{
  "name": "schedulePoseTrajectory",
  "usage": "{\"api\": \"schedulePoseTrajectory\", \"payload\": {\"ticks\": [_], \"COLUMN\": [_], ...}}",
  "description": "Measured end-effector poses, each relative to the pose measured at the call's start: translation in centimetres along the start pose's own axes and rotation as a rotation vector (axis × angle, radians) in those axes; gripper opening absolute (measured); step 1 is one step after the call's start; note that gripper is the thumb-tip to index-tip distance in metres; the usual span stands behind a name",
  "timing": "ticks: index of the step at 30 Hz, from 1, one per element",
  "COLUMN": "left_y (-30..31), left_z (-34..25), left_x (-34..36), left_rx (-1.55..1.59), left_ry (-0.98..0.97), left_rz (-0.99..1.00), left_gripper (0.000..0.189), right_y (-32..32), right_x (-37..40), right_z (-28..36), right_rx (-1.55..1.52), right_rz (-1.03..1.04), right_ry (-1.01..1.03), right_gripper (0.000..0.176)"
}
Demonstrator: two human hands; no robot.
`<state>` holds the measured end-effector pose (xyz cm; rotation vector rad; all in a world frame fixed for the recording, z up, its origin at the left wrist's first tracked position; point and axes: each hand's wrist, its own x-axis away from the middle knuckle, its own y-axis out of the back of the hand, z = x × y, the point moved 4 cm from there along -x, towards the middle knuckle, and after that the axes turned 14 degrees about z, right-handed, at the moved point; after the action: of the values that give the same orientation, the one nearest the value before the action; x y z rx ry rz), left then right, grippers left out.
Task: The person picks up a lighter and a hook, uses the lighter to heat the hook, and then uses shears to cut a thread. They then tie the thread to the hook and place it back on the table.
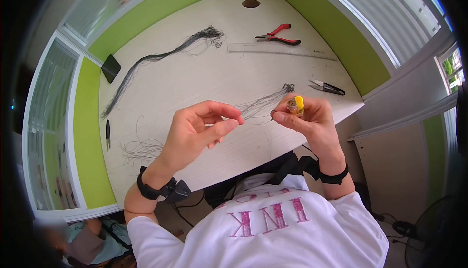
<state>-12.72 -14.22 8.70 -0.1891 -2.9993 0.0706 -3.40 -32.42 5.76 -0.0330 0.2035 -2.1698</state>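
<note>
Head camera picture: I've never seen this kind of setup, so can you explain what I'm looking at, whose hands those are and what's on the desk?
This is one picture from a camera worn on a person's head, looking forward and down, so the edges bend. No machine is here: both hands are the wearer's own. The left hand pinches a bundle of thin dark strands that runs toward the right hand, which holds a small yellow object; I cannot tell what it is. On the white corner desk lie red-handled pliers, a clear plastic ruler, small black-handled scissors, a long loose hank of dark strands, a flat black rectangle and a thin dark tool.
</note>
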Motion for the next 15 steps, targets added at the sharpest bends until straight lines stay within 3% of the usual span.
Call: {"api": "schedulePoseTrajectory", "payload": {"ticks": [3, 15], "left_y": [-2.4, -2.0], "left_z": [1.4, 2.3], "left_x": [-1.5, -3.0], "left_rx": [0.182, 0.101], "left_ry": [0.01, 0.064], "left_rz": [0.149, 0.123], "left_gripper": [0.02, 0.017], "right_y": [-0.3, -0.6], "right_x": [0.1, -0.5], "right_z": [-1.1, -0.8], "right_rx": [-0.026, -0.016], "right_rz": [-0.02, -0.024], "right_ry": [-0.042, -0.011], "right_gripper": [0.013, 0.012]}}
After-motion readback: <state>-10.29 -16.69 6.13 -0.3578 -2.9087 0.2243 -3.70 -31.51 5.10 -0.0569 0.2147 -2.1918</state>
